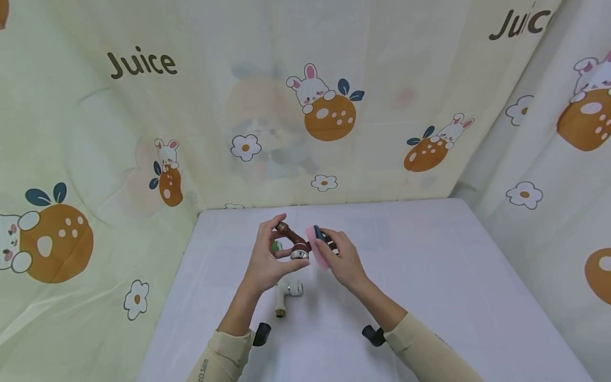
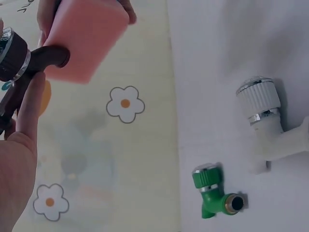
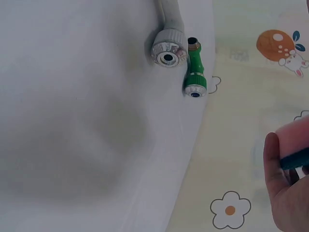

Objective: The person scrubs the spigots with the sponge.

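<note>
My left hand [image 1: 265, 261] grips a reddish-brown faucet [image 1: 300, 245] with a silver-trimmed knob, raised over the table. In my right hand [image 1: 347, 263] is a pink sponge [image 1: 316, 249] with a dark blue-green scouring side, pinched between thumb and fingers. The sponge's pink face is right at the spout of the brown faucet [image 2: 47, 57] in the left wrist view. Beneath the hands, a white faucet [image 1: 281, 301] lies on the table, its upper part partly behind my left hand. A green faucet [image 2: 212, 191] lies farther back, mostly hidden by that hand in the head view.
The table [image 1: 420, 297] has a white cover. Patterned curtains [image 1: 382, 175] hang behind it and at both sides. Below each forearm a black wrist mount [image 1: 261, 334] sticks out near the sleeve cuff.
</note>
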Motion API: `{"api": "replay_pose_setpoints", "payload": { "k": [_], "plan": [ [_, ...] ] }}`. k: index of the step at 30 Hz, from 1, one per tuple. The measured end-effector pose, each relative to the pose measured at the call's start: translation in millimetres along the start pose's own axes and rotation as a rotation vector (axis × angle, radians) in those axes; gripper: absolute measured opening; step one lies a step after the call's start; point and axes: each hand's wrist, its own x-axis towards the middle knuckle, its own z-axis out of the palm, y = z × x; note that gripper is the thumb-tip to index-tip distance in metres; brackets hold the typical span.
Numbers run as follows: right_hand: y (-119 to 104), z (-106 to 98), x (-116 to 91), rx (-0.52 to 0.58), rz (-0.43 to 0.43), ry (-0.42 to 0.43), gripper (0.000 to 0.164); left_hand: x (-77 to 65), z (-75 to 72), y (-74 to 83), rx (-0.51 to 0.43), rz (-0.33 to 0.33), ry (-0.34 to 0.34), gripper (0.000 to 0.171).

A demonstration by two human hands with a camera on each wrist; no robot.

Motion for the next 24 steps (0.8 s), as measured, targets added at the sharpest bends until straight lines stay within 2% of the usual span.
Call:
{"api": "replay_pose_setpoints", "payload": {
  "k": [3, 5, 9, 14, 19, 22, 24],
  "plan": [
    [1.2, 4.3, -2.2, 0.056, 0.021, 0.023, 0.057, 0.5, -1.7, 0.9, -0.063, -0.003, 0.045, 0.103],
    [0.3, 8.0, -6.1, 0.112, 0.005, 0.050, 0.059, 1.5, -2.7, 1.6, -0.160, -0.002, 0.074, 0.100],
    [-4.4, 15.7, -16.6, 0.223, -0.116, 0.082, 0.052, 4.4, -2.9, 1.9, -0.360, 0.005, 0.128, 0.095],
    [-10.2, 23.1, -25.4, 0.307, -0.257, 0.129, 0.055, 6.0, 1.3, 2.4, -0.452, 0.018, 0.162, 0.091],
    [-15.4, 28.3, -29.7, 0.343, -0.371, 0.111, 0.058, 5.5, 5.6, 2.7, -0.489, 0.027, 0.204, 0.090],
    [-16.6, 30.6, -29.9, 0.350, -0.402, 0.074, 0.058, 5.2, 7.1, 2.3, -0.415, 0.048, 0.177, 0.085],
    [-16.8, 30.7, -29.3, 0.350, -0.401, 0.063, 0.057, 5.1, 6.5, 1.2, -0.332, 0.072, 0.149, 0.077]
  ]
}}
